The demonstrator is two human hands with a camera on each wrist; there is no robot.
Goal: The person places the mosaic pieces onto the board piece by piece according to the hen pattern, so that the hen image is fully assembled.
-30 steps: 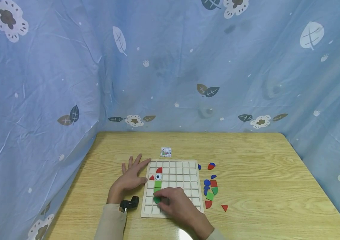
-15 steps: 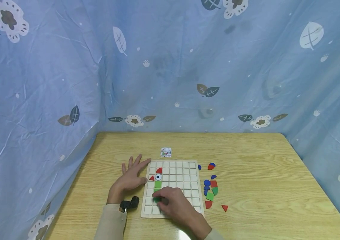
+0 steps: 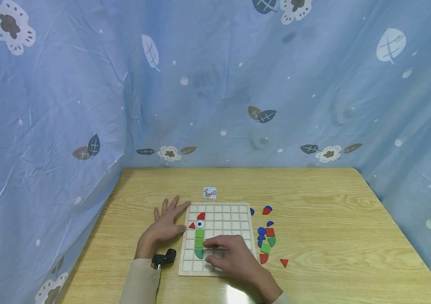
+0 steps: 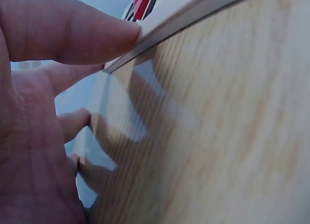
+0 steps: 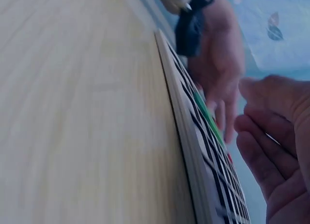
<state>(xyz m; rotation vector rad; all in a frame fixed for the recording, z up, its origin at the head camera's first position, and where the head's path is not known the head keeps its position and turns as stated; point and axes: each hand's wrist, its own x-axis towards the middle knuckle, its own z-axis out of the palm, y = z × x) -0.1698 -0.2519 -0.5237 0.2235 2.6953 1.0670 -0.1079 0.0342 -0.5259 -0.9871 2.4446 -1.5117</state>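
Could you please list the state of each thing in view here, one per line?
Grid board: flat on the table, a few cells filled.
Green pieces: seated in a column on the board.
Eye piece: seated above them.
Loose pieces: scattered right of the board.
Pattern card: lying beyond the board.
Left hand: flat, thumb against the board's edge.
Right hand: over the board, holding nothing visible.

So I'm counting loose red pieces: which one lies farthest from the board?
The red triangle, alone at the near right, apart from the cluster of loose pieces beside the board.
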